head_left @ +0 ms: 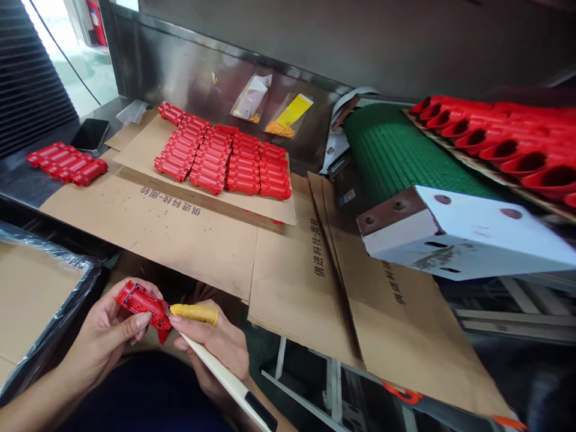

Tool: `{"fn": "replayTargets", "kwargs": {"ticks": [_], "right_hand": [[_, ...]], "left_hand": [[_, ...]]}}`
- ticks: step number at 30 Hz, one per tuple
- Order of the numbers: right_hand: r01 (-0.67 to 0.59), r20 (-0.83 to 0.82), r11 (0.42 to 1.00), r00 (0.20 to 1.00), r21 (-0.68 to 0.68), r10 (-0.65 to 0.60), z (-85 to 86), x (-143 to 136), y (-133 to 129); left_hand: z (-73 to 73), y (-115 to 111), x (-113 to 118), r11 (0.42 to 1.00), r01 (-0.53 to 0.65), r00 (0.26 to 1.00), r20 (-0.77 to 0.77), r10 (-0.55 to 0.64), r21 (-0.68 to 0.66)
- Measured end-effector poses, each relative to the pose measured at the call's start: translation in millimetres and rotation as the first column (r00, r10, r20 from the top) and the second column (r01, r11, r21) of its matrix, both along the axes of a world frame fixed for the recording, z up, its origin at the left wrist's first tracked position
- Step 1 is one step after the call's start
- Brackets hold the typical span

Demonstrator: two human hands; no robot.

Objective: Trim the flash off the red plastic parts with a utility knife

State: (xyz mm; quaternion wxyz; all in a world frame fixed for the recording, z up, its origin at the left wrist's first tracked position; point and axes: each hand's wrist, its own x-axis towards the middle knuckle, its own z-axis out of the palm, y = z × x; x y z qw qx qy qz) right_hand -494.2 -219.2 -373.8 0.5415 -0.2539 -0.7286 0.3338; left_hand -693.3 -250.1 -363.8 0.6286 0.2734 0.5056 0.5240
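red part (pixel 143 304) sits low and left of the cardboard sheets, pinched in the left hand (pixel 105 336) between thumb and fingertips, its open ribbed side turned up. right hand (pixel 216 345) is closed around a white-handled knife (pixel 225 375), the forefinger in a yellow finger cot (pixel 194 312) lying along the blade's back, and the tip meets the near end of the part. it looks like a trimming cut on the part's edge. to do it well i would judge: keep the part gripped firm and clear of the blade's path, hold the blade shallow to the edge so it shaves flash and does not dig into the plastic, and steer with the cotted finger, thumb braced near the part.

on the cardboard (pixel 189 228) beyond the hands, more red parts lie in neat rows (pixel 225 159) on an upper sheet; a smaller batch (pixel 67 162) lies off its left edge on the dark tabletop (pixel 18 180), next to a phone (pixel 90 135). right of the cardboard runs a green conveyor belt (pixel 405 156) with a white end housing (pixel 468 234), and past it a further tray of red parts (pixel 504 144). left of the cardboard stands a plastic-lined box (pixel 40 294). two small bags (pixel 270 108) lean on the metal wall behind.
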Motion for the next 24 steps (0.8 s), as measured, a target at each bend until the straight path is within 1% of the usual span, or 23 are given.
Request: {"fn": "replayTargets", "kwargs": {"ticks": [7, 10, 14, 16, 18, 20, 22, 24], "right_hand": [[0.000, 0.019, 1.000, 1.000, -0.023, 0.001, 0.1, 1.2, -0.5], [-0.012, 0.010, 0.999, 1.000, -0.037, 0.013, 0.8, 1.0, -0.9], [-0.011, -0.012, 0.998, 1.000, -0.069, 0.010, 4.9, 0.0, -3.8], [-0.010, -0.011, 0.995, 1.000, -0.097, 0.009, 7.5, -0.3, -5.7], [-0.011, -0.008, 0.993, 1.000, -0.120, 0.011, 9.5, -0.4, -7.5], [-0.009, -0.005, 0.991, 1.000, -0.131, 0.008, 10.3, -0.3, -8.7], [-0.003, -0.006, 0.992, 1.000, -0.127, 0.002, 9.9, -0.1, -9.6], [0.002, -0.011, 0.993, 1.000, -0.117, -0.004, 8.6, 0.1, -10.5]], "left_hand": [[-4.4, -0.4, -2.7, 0.999, 0.039, 0.999, -0.022, -0.039, 0.033], [0.0, 0.2, 0.4, 1.000, 0.015, 1.000, -0.020, -0.015, 0.017], [10.9, 0.1, 7.8, 0.997, -0.068, 0.998, 0.007, 0.069, -0.035], [14.6, -0.4, 10.0, 0.997, -0.070, 0.997, 0.033, 0.071, -0.041], [16.3, -0.8, 10.7, 0.997, -0.066, 0.996, 0.053, 0.068, -0.039], [16.8, -1.0, 10.5, 0.995, -0.088, 0.994, 0.063, 0.090, -0.041], [16.8, -0.9, 10.2, 0.993, -0.110, 0.991, 0.068, 0.113, -0.045], [16.8, -0.6, 10.0, 0.993, -0.107, 0.991, 0.077, 0.110, -0.044]]}}
